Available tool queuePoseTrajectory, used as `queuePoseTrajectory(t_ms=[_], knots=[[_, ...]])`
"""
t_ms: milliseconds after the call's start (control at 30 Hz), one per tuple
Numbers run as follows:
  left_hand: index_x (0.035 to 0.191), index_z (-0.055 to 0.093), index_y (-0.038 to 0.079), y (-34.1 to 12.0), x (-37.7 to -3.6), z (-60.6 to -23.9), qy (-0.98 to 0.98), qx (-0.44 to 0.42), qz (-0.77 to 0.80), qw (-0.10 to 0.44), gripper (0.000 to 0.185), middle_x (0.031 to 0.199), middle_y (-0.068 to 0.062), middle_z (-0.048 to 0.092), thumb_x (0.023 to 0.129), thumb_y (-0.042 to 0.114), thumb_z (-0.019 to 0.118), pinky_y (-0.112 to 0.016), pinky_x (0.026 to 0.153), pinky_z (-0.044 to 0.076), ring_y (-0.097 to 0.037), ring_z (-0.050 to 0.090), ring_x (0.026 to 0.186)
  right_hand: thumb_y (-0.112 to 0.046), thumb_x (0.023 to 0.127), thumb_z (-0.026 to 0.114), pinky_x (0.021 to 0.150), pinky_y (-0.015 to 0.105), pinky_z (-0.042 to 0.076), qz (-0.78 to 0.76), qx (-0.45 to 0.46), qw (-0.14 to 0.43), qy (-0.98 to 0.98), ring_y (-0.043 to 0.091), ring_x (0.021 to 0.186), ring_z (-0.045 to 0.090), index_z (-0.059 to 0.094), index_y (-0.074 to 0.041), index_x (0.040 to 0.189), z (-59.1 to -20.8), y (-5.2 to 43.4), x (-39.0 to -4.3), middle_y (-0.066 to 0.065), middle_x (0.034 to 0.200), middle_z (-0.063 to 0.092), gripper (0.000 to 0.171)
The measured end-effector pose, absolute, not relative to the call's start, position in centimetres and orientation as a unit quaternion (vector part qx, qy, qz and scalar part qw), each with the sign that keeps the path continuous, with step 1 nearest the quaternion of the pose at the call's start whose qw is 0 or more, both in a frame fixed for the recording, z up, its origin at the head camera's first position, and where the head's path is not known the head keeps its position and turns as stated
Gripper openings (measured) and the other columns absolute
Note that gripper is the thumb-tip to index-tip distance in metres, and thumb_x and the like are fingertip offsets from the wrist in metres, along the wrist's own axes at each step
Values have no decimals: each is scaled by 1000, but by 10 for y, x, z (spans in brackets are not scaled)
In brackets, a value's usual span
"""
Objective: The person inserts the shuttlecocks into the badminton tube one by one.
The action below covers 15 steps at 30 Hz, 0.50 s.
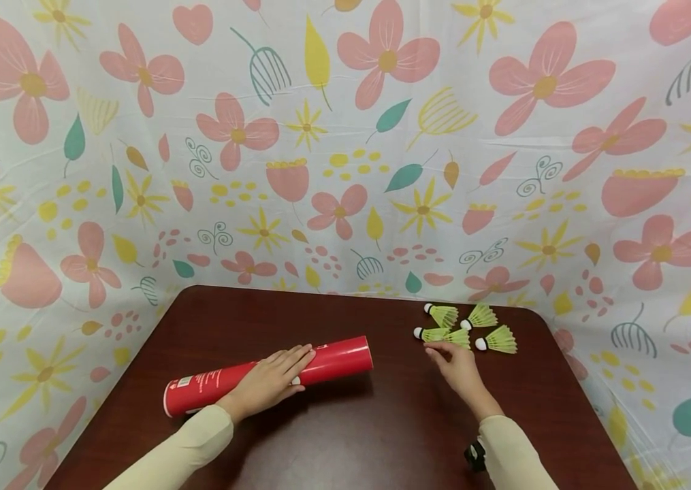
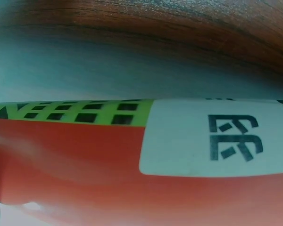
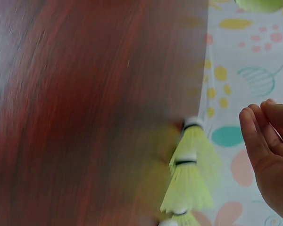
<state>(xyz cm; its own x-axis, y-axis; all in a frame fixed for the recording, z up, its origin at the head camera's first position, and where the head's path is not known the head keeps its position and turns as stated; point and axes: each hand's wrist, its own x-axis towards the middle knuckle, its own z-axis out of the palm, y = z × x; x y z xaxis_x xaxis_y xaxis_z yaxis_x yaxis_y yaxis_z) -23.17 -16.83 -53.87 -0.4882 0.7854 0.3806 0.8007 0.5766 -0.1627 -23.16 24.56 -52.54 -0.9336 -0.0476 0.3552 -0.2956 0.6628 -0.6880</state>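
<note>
A red tube [image 1: 337, 361] with a white-rimmed left end lies slantwise over the dark table's left half. My left hand [image 1: 271, 378] holds it around the middle, fingers over the top and thumb on the near side. Close up in the left wrist view, the tube [image 2: 66, 160] shows a green checked band and a white label. Several yellow shuttlecocks [image 1: 500, 339] with white heads lie at the back right. My right hand [image 1: 460, 373] is just in front of them, overlapping the nearest one's skirt in the head view. Nothing shows between its loosely bent fingers [image 3: 251, 129] in the right wrist view.
The dark wooden table [image 1: 345, 442] has rounded back corners. A white cloth [image 1: 333, 258] printed with flowers and leaves hangs behind it and along both sides. A small black device [image 1: 475, 456] sits at my right wrist.
</note>
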Motion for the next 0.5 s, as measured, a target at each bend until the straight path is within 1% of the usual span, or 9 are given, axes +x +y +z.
queuePoseTrajectory(t_ms=[67, 133, 200, 333, 500], knots=[[151, 30, 9, -168, -231, -539, -864, -459, -19, 208, 76, 150, -11, 39, 91, 38, 65, -40, 104, 41, -24, 45, 131, -5, 90, 66, 58, 28, 49, 398, 89, 161, -899, 24, 75, 65, 73, -3, 105, -525, 254, -232, 14, 99, 71, 17], [151, 29, 9, -168, -231, -538, -865, -458, -19, 204, 75, 150, -11, 39, 92, 38, 64, -40, 104, 40, -24, 44, 132, -4, 90, 66, 64, 32, 54, 396, 81, 164, -900, 28, 84, 67, 71, -1, 107, -525, 262, -233, 15, 101, 70, 19], [151, 29, 9, -167, -232, -538, -866, -456, -18, 202, 75, 151, -11, 37, 92, 38, 64, -40, 104, 40, -24, 44, 132, -2, 90, 65, 71, 39, 56, 398, 74, 167, -899, 32, 91, 66, 69, 2, 110, -524, 269, -234, 18, 103, 69, 21], [151, 31, 9, -167, -232, -538, -868, -453, -18, 202, 74, 152, -9, 36, 91, 38, 64, -39, 106, 38, -23, 43, 133, -1, 91, 63, 79, 47, 54, 397, 53, 170, -900, 36, 97, 64, 64, 5, 116, -524, 283, -235, 22, 108, 65, 25], [151, 31, 9, -166, -232, -538, -868, -454, -23, 202, 74, 152, -10, 36, 91, 38, 64, -38, 106, 38, -23, 43, 133, -2, 93, 60, 83, 49, 52, 392, 27, 164, -905, 38, 101, 61, 58, 7, 123, -528, 297, -236, 25, 114, 61, 32]])
